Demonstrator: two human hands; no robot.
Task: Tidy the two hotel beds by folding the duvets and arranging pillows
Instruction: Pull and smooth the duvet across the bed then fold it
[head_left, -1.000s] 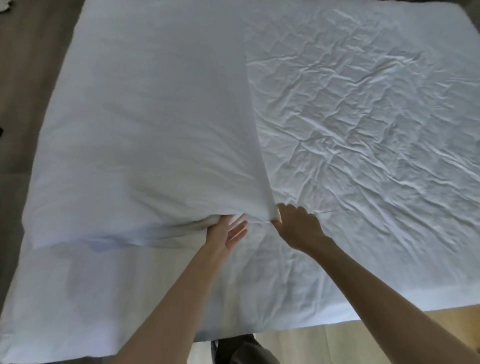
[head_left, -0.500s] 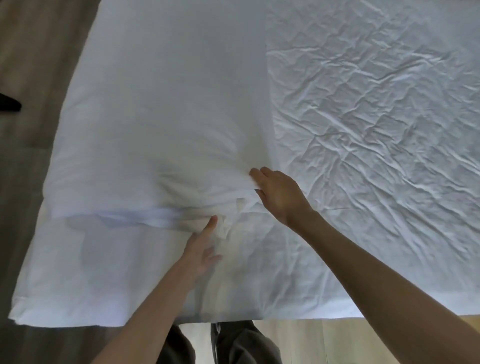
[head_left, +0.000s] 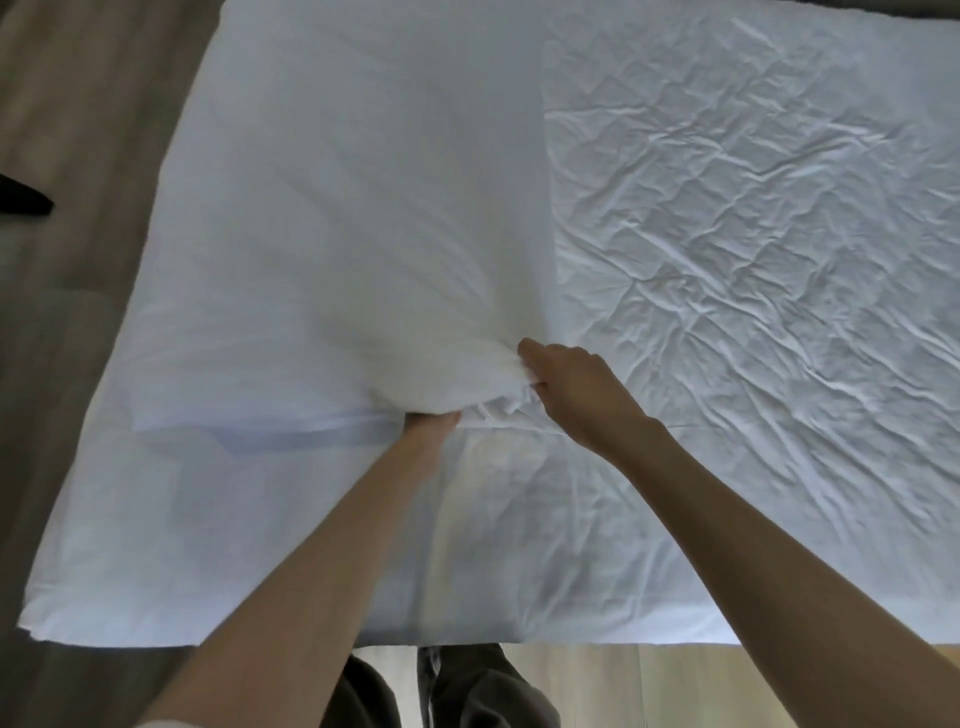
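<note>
Bed (head_left: 753, 260) is filling most of the view. Its creased white sheet is lying bare across the right half.

Duvet (head_left: 337, 208) is lying folded over the bed's left half, smooth and white. One long straight edge is running up the middle of the bed. Its near edge is stopping short of the bed's near side, leaving a strip of white cloth showing below it.

Floor (head_left: 78, 104) is showing as dark wood along the left, and paler along the near side of the bed.

Two bare forearms are reaching in from the near side, over the strip of cloth.

Right hand (head_left: 576, 389) is gripping the duvet's near right corner. Its fingers are curled and clamped on a bunch of the fabric, which is puckering toward the grip.

Left hand (head_left: 431, 423) is sitting just beside it, tucked under the duvet's near edge. Only the wrist and heel are showing. The fingers are hidden beneath the fabric, so I cannot tell whether they are apart or together.

Dark trousers (head_left: 467, 686) are showing at the bottom, against the bed.

A small dark object (head_left: 21, 200) is lying on the floor at the left border, cut off and too unclear to identify.
</note>
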